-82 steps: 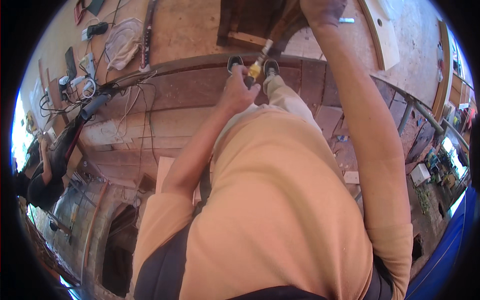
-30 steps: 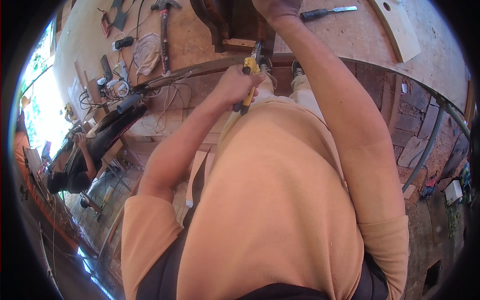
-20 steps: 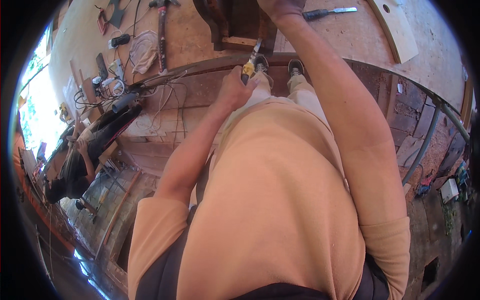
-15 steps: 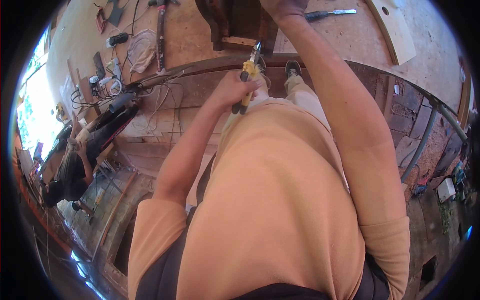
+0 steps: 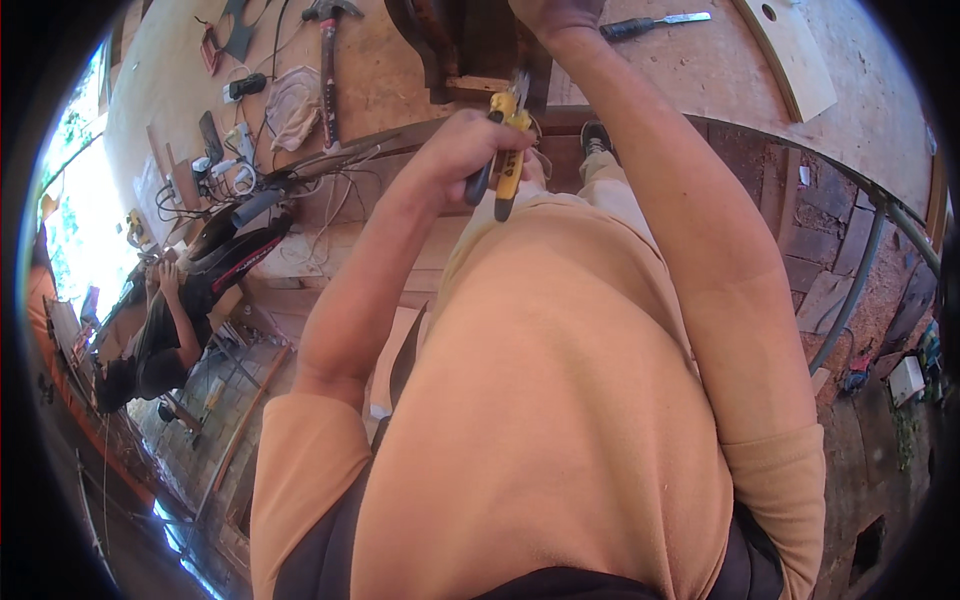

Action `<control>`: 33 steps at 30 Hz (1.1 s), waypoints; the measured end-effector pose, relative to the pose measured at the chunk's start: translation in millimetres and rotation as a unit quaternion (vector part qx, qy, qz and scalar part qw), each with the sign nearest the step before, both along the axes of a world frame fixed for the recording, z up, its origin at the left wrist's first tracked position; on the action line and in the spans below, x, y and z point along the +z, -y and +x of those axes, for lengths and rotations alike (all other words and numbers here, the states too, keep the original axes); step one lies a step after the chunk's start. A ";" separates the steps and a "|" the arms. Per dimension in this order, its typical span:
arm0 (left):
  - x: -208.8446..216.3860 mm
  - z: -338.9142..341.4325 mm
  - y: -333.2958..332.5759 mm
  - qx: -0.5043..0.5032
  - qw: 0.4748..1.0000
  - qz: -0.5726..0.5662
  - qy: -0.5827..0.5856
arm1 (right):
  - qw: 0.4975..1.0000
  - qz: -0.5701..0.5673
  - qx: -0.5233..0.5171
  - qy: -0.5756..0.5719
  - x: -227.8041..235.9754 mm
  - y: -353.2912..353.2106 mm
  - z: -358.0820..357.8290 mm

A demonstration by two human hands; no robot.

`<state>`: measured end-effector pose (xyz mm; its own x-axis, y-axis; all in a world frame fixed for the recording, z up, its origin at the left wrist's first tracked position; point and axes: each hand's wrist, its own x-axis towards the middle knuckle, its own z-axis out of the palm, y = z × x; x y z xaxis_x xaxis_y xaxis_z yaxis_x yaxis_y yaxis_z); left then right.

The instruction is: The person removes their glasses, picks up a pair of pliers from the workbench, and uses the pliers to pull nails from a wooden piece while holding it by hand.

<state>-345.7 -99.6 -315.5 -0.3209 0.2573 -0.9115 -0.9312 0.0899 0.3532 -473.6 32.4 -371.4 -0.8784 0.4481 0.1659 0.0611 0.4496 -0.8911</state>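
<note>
The yellow-and-black pliers [image 5: 513, 111] are in your left hand [image 5: 462, 150], which is wrapped around the handles, with the tips directed toward the near edge of the dark wooden piece [image 5: 480, 45] on the surface [image 5: 695, 75]. Your right hand [image 5: 560, 14] is beside this piece, but its fingers are cut off by the upper border and the tips are blurred, so I cannot tell whether it grips, or whether the tips touch the wood. I judge that the step in hand is plier work at this edge; the next move seems to call for a steady piece and well-aimed tips. Near your right wrist lies a chisel [image 5: 648, 25], and farther right a pale board [image 5: 790, 60]. To the left are a hammer [image 5: 328, 75] and a crumpled cloth [image 5: 293, 108].
</note>
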 end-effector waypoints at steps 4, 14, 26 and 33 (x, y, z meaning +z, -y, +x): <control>-3.2 10.8 15.5 0.005 0.999 -0.006 0.042 | 0.999 0.030 -0.008 -0.040 -8.3 1.6 -2.2; -3.3 0.8 13.2 0.056 0.992 0.030 0.107 | 0.997 0.045 -0.023 -0.056 -11.9 4.7 -1.9; 3.2 -9.8 8.5 0.058 0.992 0.048 0.104 | 0.997 0.019 -0.013 -0.067 -15.2 3.9 -3.3; -5.8 -0.4 -0.8 0.077 0.991 0.001 0.110 | 0.998 0.036 -0.011 -0.055 -7.4 2.3 -0.9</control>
<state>-346.1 -98.9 -321.4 -0.1501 0.2231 -0.9632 -0.9883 -0.0591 0.1403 -474.5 30.1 -378.8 -0.8433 0.4499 0.2939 -0.0260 0.5122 -0.8585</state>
